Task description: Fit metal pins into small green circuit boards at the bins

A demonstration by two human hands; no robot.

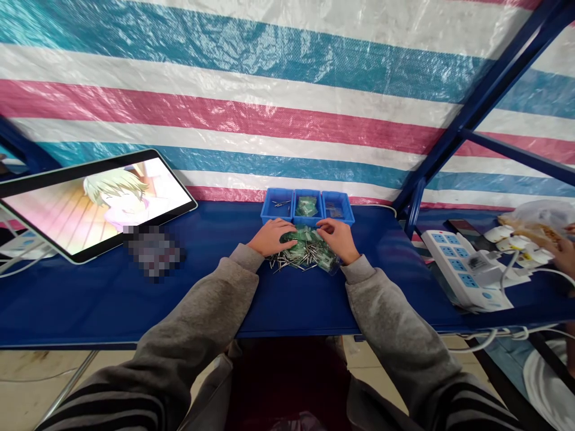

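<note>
A heap of small green packets (pixel 302 254) mixed with thin metal nail-like pieces (pixel 281 261) lies on the blue table in front of me. My left hand (pixel 271 237) rests at the heap's left side, its fingers and thumb apart over the packets. At the right side my right hand (pixel 339 239) has thumb and forefinger brought together in a pinch; whatever is between them is too small to make out. Just behind the heap stand three joined blue bins: the left bin (pixel 265 214) holds a few metal pieces, the middle bin (pixel 308 221) green packets, the right bin (pixel 349 213) small flat dark pieces.
A tablet (pixel 139 203) playing a cartoon leans at the left, with a blurred-out item (pixel 155 252) before it. On the right sit a white power strip (pixel 458 263) with plugs and cables, and another person's hand (pixel 563 254) near a plastic bag (pixel 541 215). A blue frame post (pixel 458 129) rises there.
</note>
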